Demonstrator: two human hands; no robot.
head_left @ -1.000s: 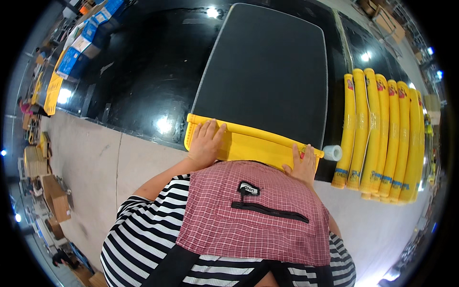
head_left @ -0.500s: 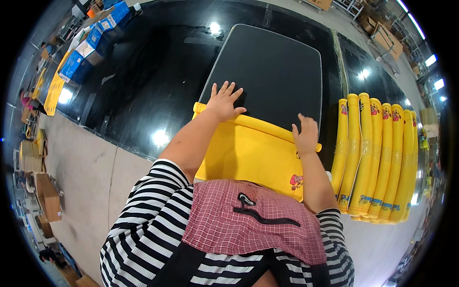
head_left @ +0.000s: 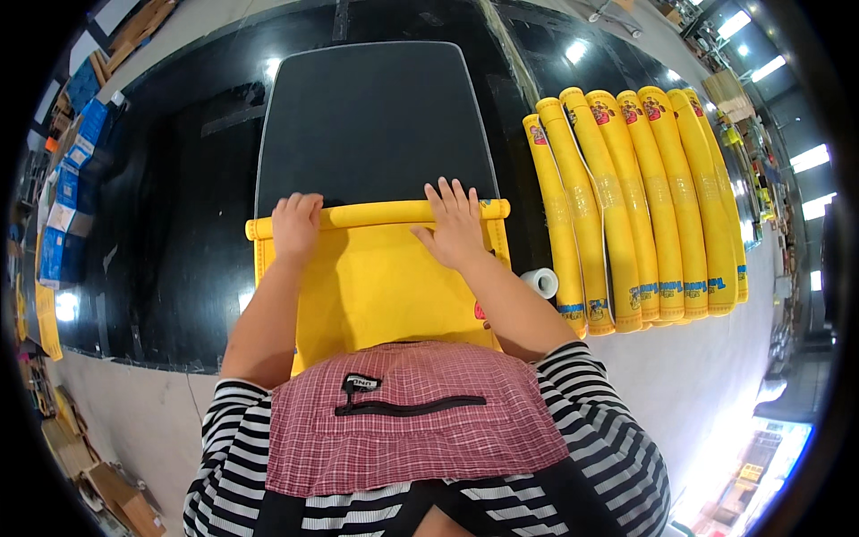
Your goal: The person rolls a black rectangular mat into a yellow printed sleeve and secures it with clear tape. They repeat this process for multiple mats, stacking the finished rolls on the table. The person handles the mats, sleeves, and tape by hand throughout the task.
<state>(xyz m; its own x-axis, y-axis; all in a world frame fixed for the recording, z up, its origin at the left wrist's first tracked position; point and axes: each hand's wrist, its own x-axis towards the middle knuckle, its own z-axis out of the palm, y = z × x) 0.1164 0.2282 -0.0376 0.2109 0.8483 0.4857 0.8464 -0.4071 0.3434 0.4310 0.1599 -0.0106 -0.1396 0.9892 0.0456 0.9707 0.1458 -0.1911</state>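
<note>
Centrally in the head view lies a yellow sheet (head_left: pixel 385 295) with a rolled edge (head_left: pixel 371 216). On it rest, apart, the left hand (head_left: pixel 297 231) at ten o'clock, grip unclear, and the splayed right hand (head_left: pixel 456 229) at one.

You see through the left of 2 fisheye cameras on your head, looking steeply down past your checked apron (head_left: pixel 412 447) to your left hand (head_left: pixel 296 225) and right hand (head_left: pixel 455 225), close below, and outward across the black table (head_left: pixel 179 242); the wide circular view bends straight edges toward its rim
</note>
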